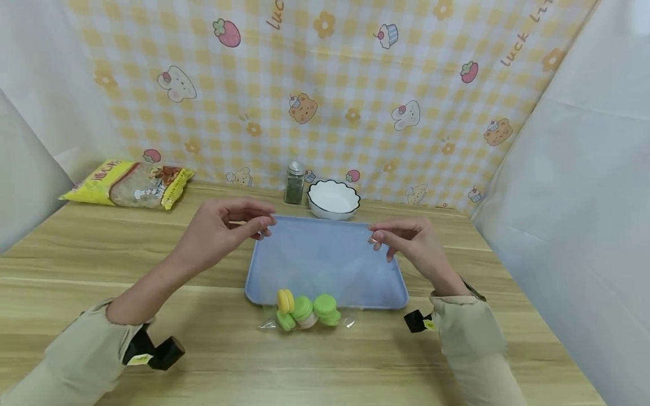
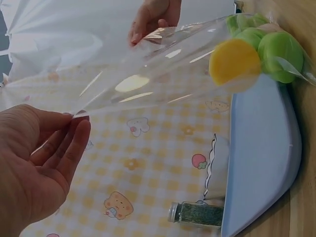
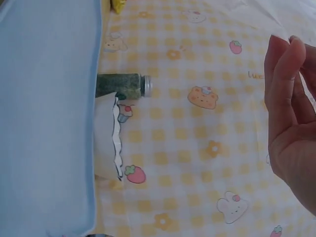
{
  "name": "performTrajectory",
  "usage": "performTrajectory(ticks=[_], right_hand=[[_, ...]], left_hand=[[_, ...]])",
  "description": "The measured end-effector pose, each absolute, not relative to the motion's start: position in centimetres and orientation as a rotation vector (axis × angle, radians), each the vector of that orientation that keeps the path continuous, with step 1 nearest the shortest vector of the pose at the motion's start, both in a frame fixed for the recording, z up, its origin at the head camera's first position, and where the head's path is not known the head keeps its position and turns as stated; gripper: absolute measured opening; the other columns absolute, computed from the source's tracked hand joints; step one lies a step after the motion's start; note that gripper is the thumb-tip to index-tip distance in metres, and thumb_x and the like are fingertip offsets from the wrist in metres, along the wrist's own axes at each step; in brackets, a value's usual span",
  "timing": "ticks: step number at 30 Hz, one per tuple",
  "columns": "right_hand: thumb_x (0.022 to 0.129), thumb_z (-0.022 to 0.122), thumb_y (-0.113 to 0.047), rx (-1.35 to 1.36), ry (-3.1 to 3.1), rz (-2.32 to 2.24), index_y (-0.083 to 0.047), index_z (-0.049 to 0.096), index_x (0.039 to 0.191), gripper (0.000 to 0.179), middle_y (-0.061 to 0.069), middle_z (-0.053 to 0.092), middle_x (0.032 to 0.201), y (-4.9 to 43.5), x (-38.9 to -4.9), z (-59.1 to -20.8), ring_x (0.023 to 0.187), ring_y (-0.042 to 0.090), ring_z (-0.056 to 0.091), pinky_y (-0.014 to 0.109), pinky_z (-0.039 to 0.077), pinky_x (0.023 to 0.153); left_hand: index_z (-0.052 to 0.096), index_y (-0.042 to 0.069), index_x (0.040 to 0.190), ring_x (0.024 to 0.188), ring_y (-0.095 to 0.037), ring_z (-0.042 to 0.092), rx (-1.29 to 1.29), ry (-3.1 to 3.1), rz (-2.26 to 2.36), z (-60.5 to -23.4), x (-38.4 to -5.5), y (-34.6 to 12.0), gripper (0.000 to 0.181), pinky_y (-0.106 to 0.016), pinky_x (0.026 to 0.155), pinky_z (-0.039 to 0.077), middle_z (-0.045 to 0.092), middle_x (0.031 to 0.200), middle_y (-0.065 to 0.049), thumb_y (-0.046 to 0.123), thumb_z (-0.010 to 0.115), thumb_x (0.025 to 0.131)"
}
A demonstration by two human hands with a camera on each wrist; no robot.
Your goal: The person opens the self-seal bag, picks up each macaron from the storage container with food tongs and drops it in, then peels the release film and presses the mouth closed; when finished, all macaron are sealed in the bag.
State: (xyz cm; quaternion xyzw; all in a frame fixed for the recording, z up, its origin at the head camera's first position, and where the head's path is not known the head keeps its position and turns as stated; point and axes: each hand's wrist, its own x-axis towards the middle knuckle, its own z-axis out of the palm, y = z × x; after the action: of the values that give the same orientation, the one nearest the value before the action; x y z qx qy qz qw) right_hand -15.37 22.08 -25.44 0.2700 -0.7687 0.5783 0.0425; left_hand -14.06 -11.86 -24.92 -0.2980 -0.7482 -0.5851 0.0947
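Several macarons, one yellow [image 1: 285, 301] and the others green [image 1: 325, 305], lie at the bottom of a clear plastic bag [image 2: 148, 84]. My left hand [image 1: 228, 228] pinches one upper corner of the bag between thumb and fingers, plainly so in the left wrist view. At the opposite upper corner my right hand [image 1: 406, 239] pinches the film, which glints at its fingertips in the head view. In the right wrist view the right hand [image 3: 291, 98] shows its fingertips together, but the film is hard to make out there. The bag hangs between both hands in front of a blue tray [image 1: 403, 296].
Behind the tray stand a white scalloped bowl [image 1: 332, 200] and a glass shaker of green flakes [image 1: 294, 183]. A yellow food packet [image 1: 132, 185] lies at the back left of the wooden table [image 1: 264, 372]. A checked cloth [image 1: 350, 84] hangs behind.
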Motion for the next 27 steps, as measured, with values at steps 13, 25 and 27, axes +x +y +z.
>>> performTrajectory(ticks=[13,25,27], right_hand=[[0.091,0.05,0.009,1.067,-1.795,2.481,-0.005,0.071,0.105,0.029,0.009,0.07,0.087,21.8,-16.3,-27.1,0.073,0.015,0.062,0.019,0.052,0.052],[0.086,0.043,0.016,1.044,-2.118,2.107,-0.006,0.074,0.091,0.038,0.01,0.068,0.093,22.9,-15.6,-25.8,0.081,0.022,0.061,0.028,0.055,0.056],[0.084,0.045,0.016,1.004,-2.204,1.993,-0.004,0.074,0.091,0.036,0.011,0.069,0.095,23.0,-15.3,-25.3,0.081,0.024,0.062,0.031,0.056,0.058]], left_hand=[[0.066,-0.007,0.103,0.072,-0.022,0.067,-1.13,-2.004,-1.827,-25.9,-15.6,-12.5,0.019,-0.036,0.064,0.056,0.069,0.09,-0.013,-0.008,0.061,0.085],[0.072,-0.003,0.093,0.075,-0.016,0.066,-1.407,-1.818,-1.575,-25.5,-15.6,-12.3,0.032,-0.024,0.064,0.055,0.07,0.089,-0.011,-0.025,0.057,0.076],[0.073,0.0,0.093,0.076,-0.014,0.066,-1.437,-1.81,-1.384,-25.3,-15.6,-12.4,0.024,-0.019,0.064,0.053,0.07,0.088,-0.01,-0.016,0.061,0.079]])
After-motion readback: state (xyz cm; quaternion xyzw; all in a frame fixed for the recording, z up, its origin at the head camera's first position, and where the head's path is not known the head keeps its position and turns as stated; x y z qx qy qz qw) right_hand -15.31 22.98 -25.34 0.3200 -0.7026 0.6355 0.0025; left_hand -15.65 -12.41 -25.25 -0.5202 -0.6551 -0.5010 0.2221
